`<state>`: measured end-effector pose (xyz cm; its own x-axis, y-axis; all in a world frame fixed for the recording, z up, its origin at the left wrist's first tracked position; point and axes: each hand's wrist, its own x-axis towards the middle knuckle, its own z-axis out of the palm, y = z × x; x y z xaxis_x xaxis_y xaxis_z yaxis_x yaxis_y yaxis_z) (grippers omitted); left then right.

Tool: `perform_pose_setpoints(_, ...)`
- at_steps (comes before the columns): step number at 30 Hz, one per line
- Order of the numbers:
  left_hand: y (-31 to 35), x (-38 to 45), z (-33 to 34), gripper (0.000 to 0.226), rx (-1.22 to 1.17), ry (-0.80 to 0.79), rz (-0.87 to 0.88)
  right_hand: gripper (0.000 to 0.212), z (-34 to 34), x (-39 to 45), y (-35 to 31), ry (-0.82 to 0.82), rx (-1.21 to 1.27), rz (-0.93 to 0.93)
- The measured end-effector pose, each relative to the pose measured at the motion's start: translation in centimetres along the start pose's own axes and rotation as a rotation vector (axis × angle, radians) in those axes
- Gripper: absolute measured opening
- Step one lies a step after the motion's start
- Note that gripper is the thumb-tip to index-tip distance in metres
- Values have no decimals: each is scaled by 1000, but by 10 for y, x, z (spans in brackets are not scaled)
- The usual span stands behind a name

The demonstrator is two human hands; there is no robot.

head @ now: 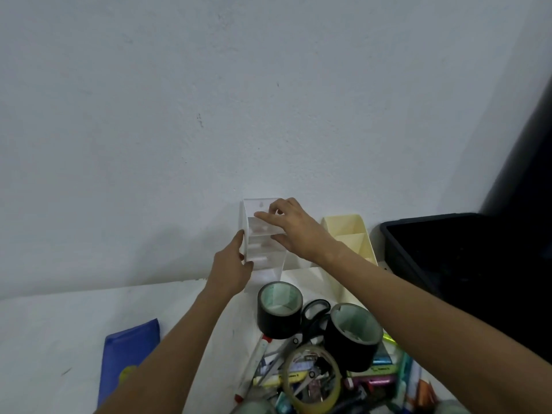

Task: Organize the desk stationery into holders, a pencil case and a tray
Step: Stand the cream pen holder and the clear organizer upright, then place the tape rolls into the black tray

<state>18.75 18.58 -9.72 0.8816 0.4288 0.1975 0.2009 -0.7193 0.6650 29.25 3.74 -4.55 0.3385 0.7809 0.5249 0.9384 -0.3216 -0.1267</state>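
A white stepped holder [263, 252] with several compartments stands against the wall. My left hand [231, 268] grips its left side wall. My right hand [294, 230] rests on its upper dividers, fingers spread over the top. To the right of it stands a cream holder [348, 234]. In front lies a pile of stationery: two black tape rolls [279, 309] [354, 334], a clear tape roll [310, 380], black-handled scissors [313, 316], and several markers and pens [257, 366]. A blue pencil case [128, 357] lies at the lower left.
A black tray [397, 252] sits at the right, against the wall. The white desk [59, 324] runs to the left of the pencil case. A dark object [525, 159] rises at the far right.
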Motion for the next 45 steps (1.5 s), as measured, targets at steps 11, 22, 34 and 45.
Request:
perform_pose_setpoints(11,2,7,9,40,32,39,-3,53,14,13,-2,6,72,63)
perform_pose_setpoints(22,7,-9,-6,35,181,-158,-257,73,-1,-2,-11,-163,-43,107)
perform_pose_setpoints(34,56,-77,1,53,446,-472,92,36,-69,-116,-31,-482,73,476)
perform_pose_setpoints(45,80,-101,24,16,589,-257,0,21,-80,-167,-31,-640,48,422)
